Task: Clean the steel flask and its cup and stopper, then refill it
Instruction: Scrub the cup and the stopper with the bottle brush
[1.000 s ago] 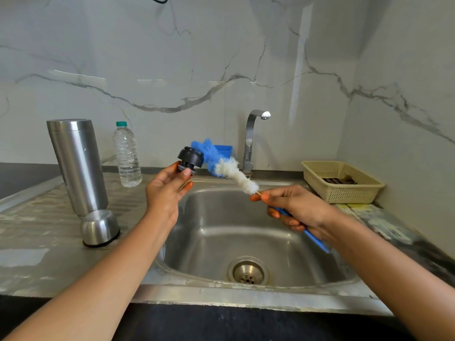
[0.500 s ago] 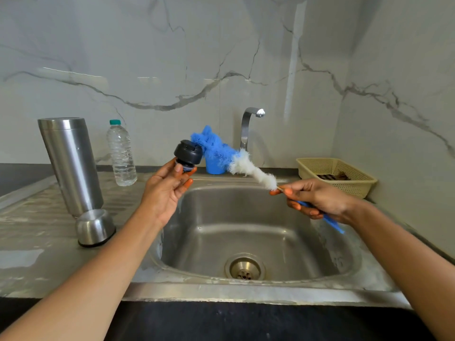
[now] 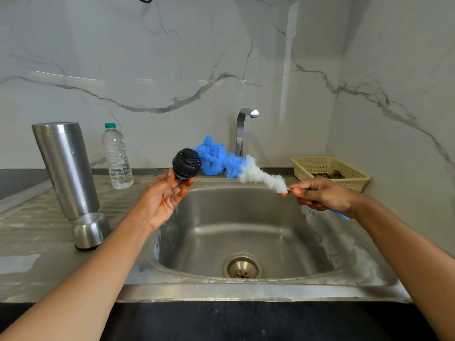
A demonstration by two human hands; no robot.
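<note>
Flask (image 3: 66,168) stands left of the sink (image 3: 246,291), well apart from my hands; brush (image 3: 231,163), pinched in my right hand (image 3: 322,194), ends just beside the stopper (image 3: 186,164); cup (image 3: 90,231) sits upturned by the flask's foot; my left hand (image 3: 162,200) grips the stopper at its fingertips

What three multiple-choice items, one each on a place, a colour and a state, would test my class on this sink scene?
1. Where does the steel cup stand? A in the sink; B on the drainboard by the flask; C in the basket.
2. What colour is the stopper? A black; B yellow; C red.
3. What is the right hand doing? A hanging empty; B turning the tap; C gripping the brush.
Answers: 1 B, the cup sits at the flask's foot on the drainboard; 2 A, the stopper held by the left hand is black; 3 C, its fingers curl round the brush handle.
</note>
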